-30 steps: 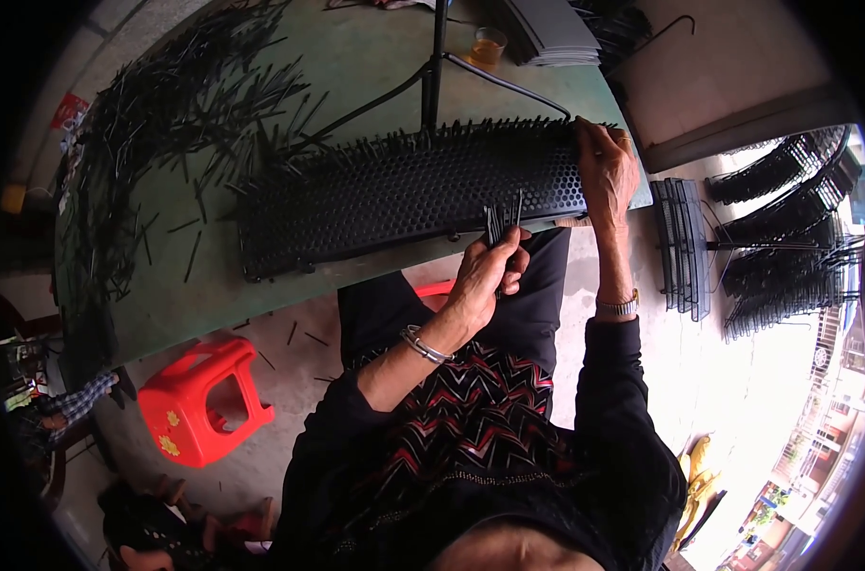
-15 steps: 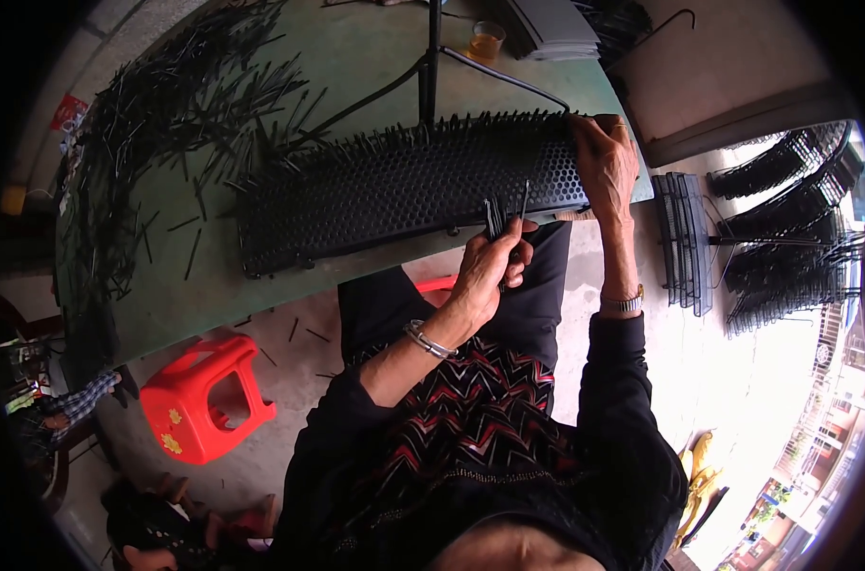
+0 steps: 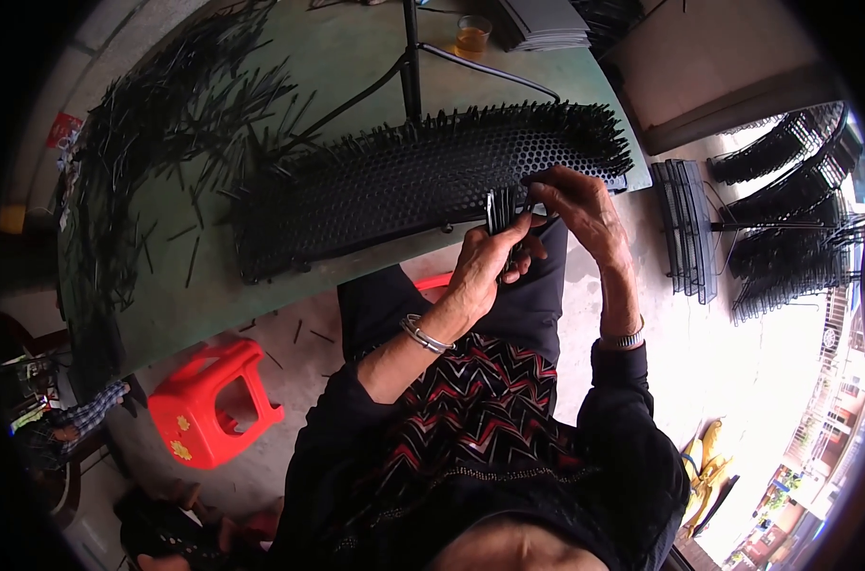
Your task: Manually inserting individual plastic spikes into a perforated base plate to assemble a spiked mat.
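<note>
Head-worn fisheye, downward over both hands (image 3: 483, 262)

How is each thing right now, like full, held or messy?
Left hand: closed around a bunch of black strips.
Right hand: fingers bent beside the bunch; grip unclear.
Holed black panel: strips stick up along its far edge and right end.
Loose black strips: scattered, heaped at left.
Cup: holding amber liquid.
Grey sheets: stacked.

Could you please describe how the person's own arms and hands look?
Black fabric sleeves end partway down both forearms. The gloveless left hand has a silvery metal bangle at its wrist; the gloveless right hand, a silvery metal band.
</note>
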A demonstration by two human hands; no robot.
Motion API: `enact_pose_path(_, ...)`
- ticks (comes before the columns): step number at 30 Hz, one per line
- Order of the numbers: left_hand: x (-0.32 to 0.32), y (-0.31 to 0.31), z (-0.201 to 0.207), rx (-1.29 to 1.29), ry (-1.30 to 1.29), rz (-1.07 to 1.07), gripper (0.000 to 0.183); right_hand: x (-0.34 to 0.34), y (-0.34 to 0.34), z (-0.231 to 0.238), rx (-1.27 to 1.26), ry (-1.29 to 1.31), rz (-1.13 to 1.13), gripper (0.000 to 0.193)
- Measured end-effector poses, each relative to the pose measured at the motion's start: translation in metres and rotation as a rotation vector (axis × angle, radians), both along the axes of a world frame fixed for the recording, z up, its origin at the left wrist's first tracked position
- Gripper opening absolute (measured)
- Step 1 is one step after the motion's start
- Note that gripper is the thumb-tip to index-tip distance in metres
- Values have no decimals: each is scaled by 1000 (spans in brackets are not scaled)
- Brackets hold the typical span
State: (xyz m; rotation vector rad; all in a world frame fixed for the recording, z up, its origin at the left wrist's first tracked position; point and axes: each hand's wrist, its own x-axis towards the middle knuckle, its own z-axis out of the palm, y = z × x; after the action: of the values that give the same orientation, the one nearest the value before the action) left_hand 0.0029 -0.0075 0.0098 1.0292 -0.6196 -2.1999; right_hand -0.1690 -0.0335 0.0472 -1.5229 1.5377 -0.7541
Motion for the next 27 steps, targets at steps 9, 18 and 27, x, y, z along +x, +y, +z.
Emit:
enact_pose_path(9,-7,2,-7,28,-32,0,42,-18,10,9,116,-172,39,14)
enact_pose_path(18,-11,0,-1,84,82,16,37,-29,-16,6,-665,328,-575,13)
enact_pose_path(27,-4,-1,-20,176,147,71,31,-32,-37,-18,-710,467,-518,13)
